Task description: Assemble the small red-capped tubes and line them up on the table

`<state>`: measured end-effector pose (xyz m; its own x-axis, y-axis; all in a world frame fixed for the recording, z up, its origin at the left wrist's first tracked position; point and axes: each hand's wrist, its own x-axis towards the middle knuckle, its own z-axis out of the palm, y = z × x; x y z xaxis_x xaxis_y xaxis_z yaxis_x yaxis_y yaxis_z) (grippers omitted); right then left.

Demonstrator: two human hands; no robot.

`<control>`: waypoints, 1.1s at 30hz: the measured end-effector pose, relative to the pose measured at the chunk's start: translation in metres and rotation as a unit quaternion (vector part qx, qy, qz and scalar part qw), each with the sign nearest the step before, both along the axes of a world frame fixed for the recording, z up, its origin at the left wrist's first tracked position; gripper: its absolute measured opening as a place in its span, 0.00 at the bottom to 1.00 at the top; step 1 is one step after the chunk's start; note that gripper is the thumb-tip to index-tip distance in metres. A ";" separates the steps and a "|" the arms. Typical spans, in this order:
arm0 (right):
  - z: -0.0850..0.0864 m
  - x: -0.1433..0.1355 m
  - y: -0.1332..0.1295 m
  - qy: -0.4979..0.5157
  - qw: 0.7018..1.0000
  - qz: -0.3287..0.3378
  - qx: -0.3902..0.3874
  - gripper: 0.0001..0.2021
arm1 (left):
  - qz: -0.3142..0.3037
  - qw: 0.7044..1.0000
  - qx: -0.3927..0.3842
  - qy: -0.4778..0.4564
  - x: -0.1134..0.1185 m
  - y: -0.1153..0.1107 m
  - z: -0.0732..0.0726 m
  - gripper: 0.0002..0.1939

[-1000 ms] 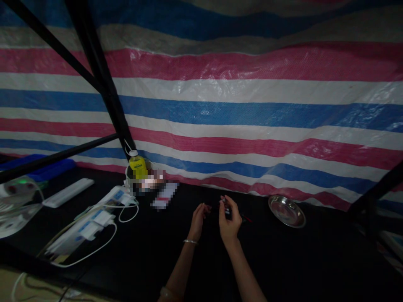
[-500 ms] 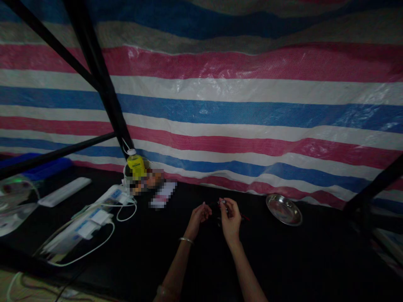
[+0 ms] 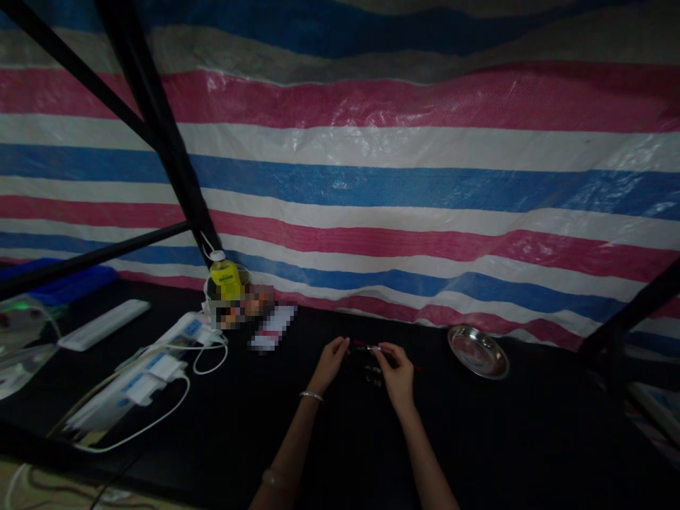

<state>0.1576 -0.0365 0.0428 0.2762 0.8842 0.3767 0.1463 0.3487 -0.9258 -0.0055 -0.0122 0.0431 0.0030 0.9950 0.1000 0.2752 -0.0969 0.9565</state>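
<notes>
A thin dark strand with red and shiny bits (image 3: 363, 347) stretches between my two hands, low over the black table; its exact kind is too dim to make out. My left hand (image 3: 330, 360), with a bangle at its wrist, pinches the left end between thumb and fingertips. At the other end, my right hand (image 3: 397, 370) has its thumb and index finger closed on the strand. Small shiny pieces (image 3: 374, 377) lie just below, between the hands. Something thin and red (image 3: 417, 368) sticks out to the right of my right hand.
A round metal dish (image 3: 478, 353) sits to the right. On the left are a yellow bottle (image 3: 226, 278), a whitish card (image 3: 275, 327), power strips (image 3: 154, 375) with white cables, and a blue tray (image 3: 74, 287). A black frame post (image 3: 159, 142) and striped sheeting (image 3: 398, 188) stand behind.
The hands have moved from bunched fingers to a level pinch, with the strand now visible between them. My left hand's fingers have closed on its end. The view has shifted slightly.
</notes>
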 end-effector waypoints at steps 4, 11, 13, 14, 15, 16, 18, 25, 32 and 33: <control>-0.013 0.018 0.005 -0.088 0.996 -0.029 -0.004 0.12 | 0.039 0.976 0.075 0.199 0.002 0.009 -0.006 0.17; -0.025 0.035 0.009 -0.184 0.982 -0.012 -0.035 0.11 | 0.023 0.924 0.079 0.373 0.007 0.012 -0.015 0.17; -0.027 0.036 0.009 -0.199 0.979 -0.012 -0.040 0.10 | 0.021 0.916 0.075 0.395 0.007 0.011 -0.017 0.16; -0.029 0.036 0.008 -0.204 0.978 -0.011 -0.042 0.10 | 0.020 0.912 0.075 0.402 0.007 0.011 -0.018 0.16; -0.029 0.037 0.008 -0.208 0.977 -0.010 -0.043 0.10 | 0.019 0.910 0.075 0.407 0.007 0.011 -0.019 0.16; -0.030 0.036 0.008 -0.213 0.976 -0.008 -0.044 0.09 | 0.019 0.908 0.076 0.411 0.007 0.011 -0.020 0.16; -0.030 0.035 0.008 -0.227 0.973 -0.004 -0.050 0.08 | 0.020 0.906 0.077 0.416 0.007 0.010 -0.021 0.16; -0.024 0.030 0.004 -0.298 0.951 -0.009 -0.080 0.07 | 0.029 0.909 0.072 0.410 0.008 0.011 -0.022 0.15; -0.025 0.065 0.005 -0.267 0.959 -0.070 -0.064 0.13 | 0.060 0.938 0.072 0.334 0.003 0.014 -0.022 0.14; -0.027 0.073 0.006 -0.265 0.958 -0.088 -0.066 0.13 | 0.071 0.944 0.075 0.313 0.003 0.014 -0.020 0.14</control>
